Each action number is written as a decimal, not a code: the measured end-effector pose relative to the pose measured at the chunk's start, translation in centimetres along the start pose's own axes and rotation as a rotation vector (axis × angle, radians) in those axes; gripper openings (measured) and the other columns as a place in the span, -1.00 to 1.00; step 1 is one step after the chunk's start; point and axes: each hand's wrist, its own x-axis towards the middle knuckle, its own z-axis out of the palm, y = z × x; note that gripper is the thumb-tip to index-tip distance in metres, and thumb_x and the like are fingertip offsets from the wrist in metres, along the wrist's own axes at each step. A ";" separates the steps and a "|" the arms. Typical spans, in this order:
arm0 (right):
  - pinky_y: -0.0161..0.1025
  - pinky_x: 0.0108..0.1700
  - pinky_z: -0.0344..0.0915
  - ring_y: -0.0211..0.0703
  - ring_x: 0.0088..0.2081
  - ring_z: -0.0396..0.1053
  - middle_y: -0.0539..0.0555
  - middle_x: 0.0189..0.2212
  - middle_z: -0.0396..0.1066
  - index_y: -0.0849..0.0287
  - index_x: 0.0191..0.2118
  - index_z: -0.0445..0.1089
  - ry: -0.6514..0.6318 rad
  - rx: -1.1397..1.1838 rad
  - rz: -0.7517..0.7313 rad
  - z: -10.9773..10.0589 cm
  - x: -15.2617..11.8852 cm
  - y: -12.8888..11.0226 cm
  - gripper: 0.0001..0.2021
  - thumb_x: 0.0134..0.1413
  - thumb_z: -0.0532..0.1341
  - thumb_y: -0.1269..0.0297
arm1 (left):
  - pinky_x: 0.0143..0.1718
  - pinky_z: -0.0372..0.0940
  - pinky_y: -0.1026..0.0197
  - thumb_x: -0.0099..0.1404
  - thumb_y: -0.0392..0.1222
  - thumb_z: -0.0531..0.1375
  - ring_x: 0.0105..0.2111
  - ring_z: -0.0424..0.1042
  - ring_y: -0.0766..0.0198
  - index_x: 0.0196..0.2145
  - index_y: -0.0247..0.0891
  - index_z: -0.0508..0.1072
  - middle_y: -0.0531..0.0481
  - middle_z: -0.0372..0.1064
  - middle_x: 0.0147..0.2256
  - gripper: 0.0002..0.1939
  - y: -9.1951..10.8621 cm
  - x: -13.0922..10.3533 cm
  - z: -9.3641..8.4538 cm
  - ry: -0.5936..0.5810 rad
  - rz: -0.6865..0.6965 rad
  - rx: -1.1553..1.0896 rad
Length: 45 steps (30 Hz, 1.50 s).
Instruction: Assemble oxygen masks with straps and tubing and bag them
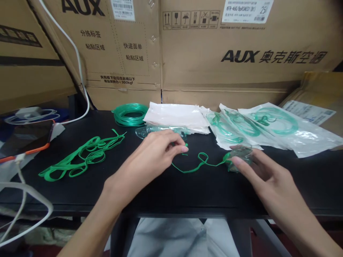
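My left hand (158, 151) pinches the free end of a thin green elastic strap (191, 169) just above the black table. The strap curls once and runs right to a clear plastic mask (242, 153). Around that mask the fingers of my right hand (268, 171) are closed, thumb on the near side, beside the strap's knotted end. Behind my left hand lies another clear plastic piece (143, 132), partly hidden. A loose bundle of green straps (85, 157) rests on the left of the table.
Coiled green tubing (131, 114), a stack of white packets (175, 116) and clear packages with green tubing (278, 121) line the back. Cardboard boxes (187, 71) stand behind. At the left are a phone with an orange edge (26, 137) and white cables (80, 67).
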 end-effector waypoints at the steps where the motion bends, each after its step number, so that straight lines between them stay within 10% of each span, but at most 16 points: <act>1: -0.21 0.00 0.48 0.03 -0.06 0.54 -0.01 -0.16 0.60 -0.03 -0.12 0.55 -0.019 0.020 -0.014 0.2 -0.1 -0.2 -0.74 0.16 0.41 -0.02 | -0.16 0.29 0.19 0.51 -0.07 0.23 -0.20 0.51 0.21 -0.20 -0.10 0.60 0.09 0.56 -0.19 -0.84 0.4 0.0 0.5 -0.013 0.025 -0.021; 5: -0.17 0.17 0.44 0.03 0.07 0.52 -0.01 0.01 0.58 -0.07 0.02 0.56 -0.099 0.043 -0.096 1.1 -0.5 -0.5 -0.72 0.21 0.40 0.09 | 0.02 0.31 0.20 0.54 -0.21 0.19 -0.05 0.53 0.22 -0.07 -0.15 0.62 0.05 0.57 -0.06 -0.82 2.8 -0.1 2.9 -0.011 0.072 -0.101; 13: -0.22 0.13 0.47 -0.02 0.15 0.45 0.02 0.10 0.48 -0.13 0.11 0.53 -0.239 -0.036 -0.365 0.8 -0.6 0.1 -0.70 0.28 0.37 0.24 | -0.25 0.32 0.24 0.47 -0.20 0.29 -0.22 0.54 0.29 -0.17 -0.17 0.64 0.10 0.58 -0.17 -0.91 5.2 -0.3 5.1 -0.014 0.052 -0.187; 21: -0.31 0.17 0.37 -0.16 0.09 0.47 -0.05 0.05 0.50 -0.17 0.09 0.50 -0.233 -0.107 -0.437 1.0 -0.6 -0.1 -0.70 0.30 0.36 0.30 | -0.23 0.36 0.21 0.51 -0.30 0.21 -0.28 0.54 0.29 -0.15 -0.28 0.62 0.04 0.57 -0.22 -0.85 5.1 -0.4 5.1 0.003 0.135 -0.037; 33: -0.39 -0.04 0.53 -0.13 -0.09 0.61 -0.07 -0.12 0.64 -0.05 -0.10 0.60 -0.008 0.039 -0.134 1.0 -0.7 0.2 -0.83 0.20 0.43 0.15 | -0.02 0.32 0.11 0.57 -0.29 0.13 -0.17 0.43 0.18 -0.21 -0.23 0.62 -0.02 0.52 -0.24 -0.74 3.5 -0.9 4.0 0.017 0.240 0.245; 45: -0.29 0.12 0.44 -0.11 0.07 0.50 -0.04 0.03 0.54 -0.12 0.03 0.55 -0.192 -0.067 -0.396 1.2 -0.7 -0.1 -0.75 0.27 0.38 0.28 | -0.12 0.31 0.15 0.53 -0.29 0.20 -0.19 0.40 0.22 -0.20 -0.29 0.62 0.05 0.54 -0.21 -0.82 5.2 -0.3 4.6 0.041 0.300 0.120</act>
